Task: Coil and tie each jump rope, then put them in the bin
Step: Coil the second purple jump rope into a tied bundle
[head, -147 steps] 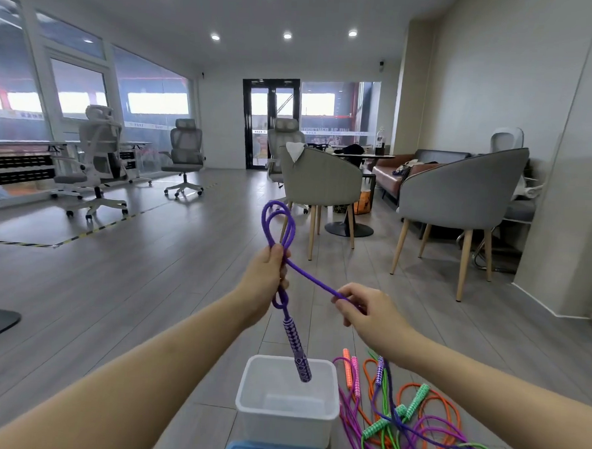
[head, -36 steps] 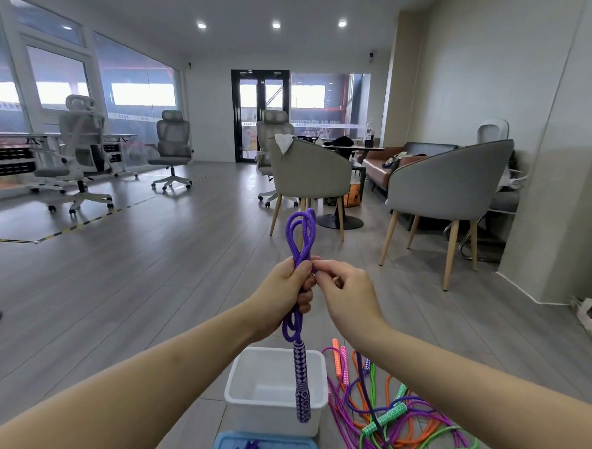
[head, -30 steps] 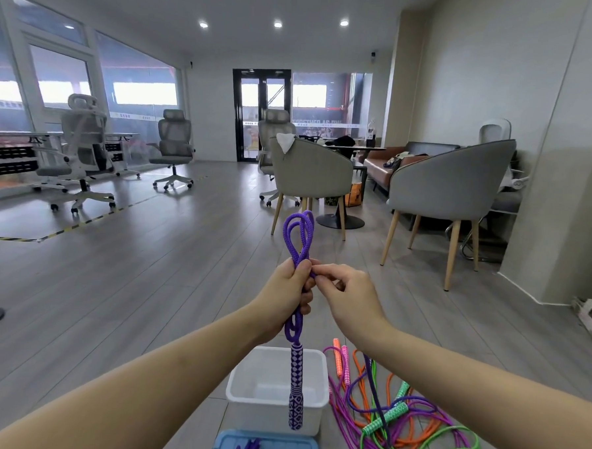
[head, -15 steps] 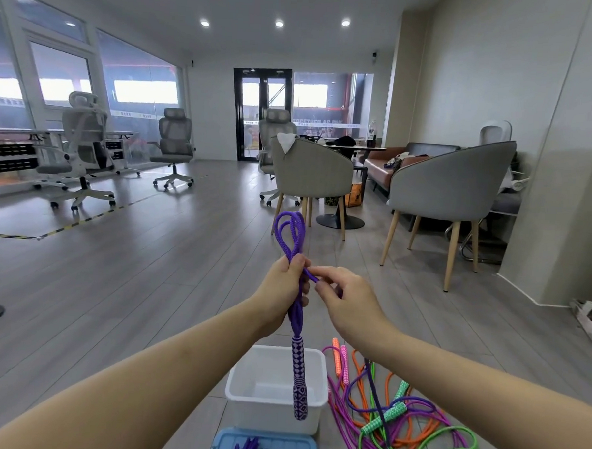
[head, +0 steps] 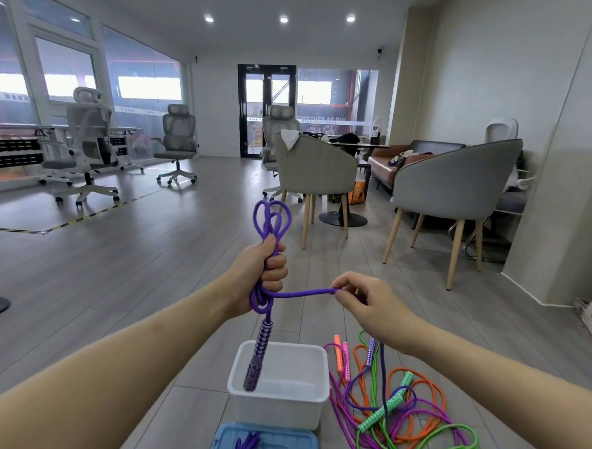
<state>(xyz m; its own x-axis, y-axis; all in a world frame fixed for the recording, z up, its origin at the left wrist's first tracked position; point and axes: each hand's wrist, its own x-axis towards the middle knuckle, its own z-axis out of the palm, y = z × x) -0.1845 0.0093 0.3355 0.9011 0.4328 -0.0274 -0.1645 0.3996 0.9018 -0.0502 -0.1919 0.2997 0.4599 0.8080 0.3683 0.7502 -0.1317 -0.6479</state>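
While the left hand (head: 259, 272) grips the coiled purple rope (head: 270, 223) at frame centre above the bin (head: 278, 405), the right hand's (head: 369, 302) fingers (head: 344, 288) pinch its free end taut, seemingly to cinch the tie.

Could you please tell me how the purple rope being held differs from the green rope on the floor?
The purple rope is gathered into loops gripped by the left hand, while the green rope sprawls loose on the floor. One purple strand is pinched by the right hand; the green rope is untouched, tangled with other ropes. The purple rope's handle hangs over the white bin; the green rope's lies flat. Both have patterned handles.
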